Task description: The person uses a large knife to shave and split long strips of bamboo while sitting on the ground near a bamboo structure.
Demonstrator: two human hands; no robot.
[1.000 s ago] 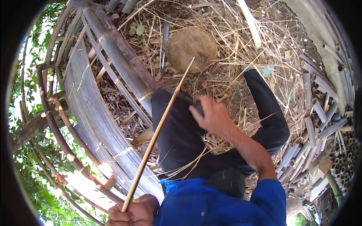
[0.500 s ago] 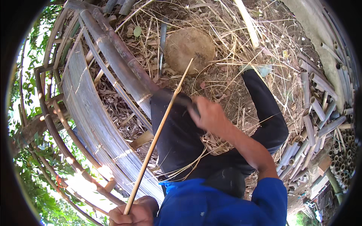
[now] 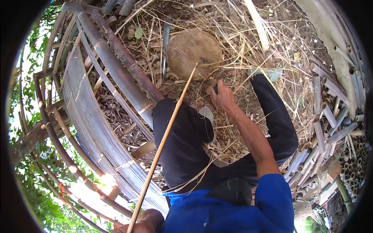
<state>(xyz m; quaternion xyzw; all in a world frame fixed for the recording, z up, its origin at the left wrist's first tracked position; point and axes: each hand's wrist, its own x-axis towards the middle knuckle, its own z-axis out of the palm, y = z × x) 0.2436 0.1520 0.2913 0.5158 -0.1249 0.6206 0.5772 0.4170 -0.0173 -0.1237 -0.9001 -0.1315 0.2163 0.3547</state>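
Note:
Closed round the lower end of a long, thin bamboo strip (image 3: 166, 134), my left hand (image 3: 143, 222) sits at the bottom edge, partly cut off. The strip slants up and away across my left thigh, with a small knot along it and its tip over a round wooden block (image 3: 190, 54). My right hand (image 3: 225, 98) is beyond my knees, apart from the strip, its fingers curled round a small dark tool (image 3: 216, 89). Only a bit of that tool shows, so its kind is unclear. Loose thin fibres (image 3: 194, 178) lie across my lap.
A long metal blade (image 3: 166, 44) lies left of the block. Thick bamboo poles (image 3: 112, 64) and a slatted bamboo panel (image 3: 89, 112) stand at the left. Shavings (image 3: 241, 42) litter the ground. Cut bamboo tubes (image 3: 328, 112) are piled at the right beside a concrete edge (image 3: 330, 35).
My right hand has moved away from the strip, farther forward and slightly right. My left hand has slid a little lower with the strip, which keeps nearly the same slant.

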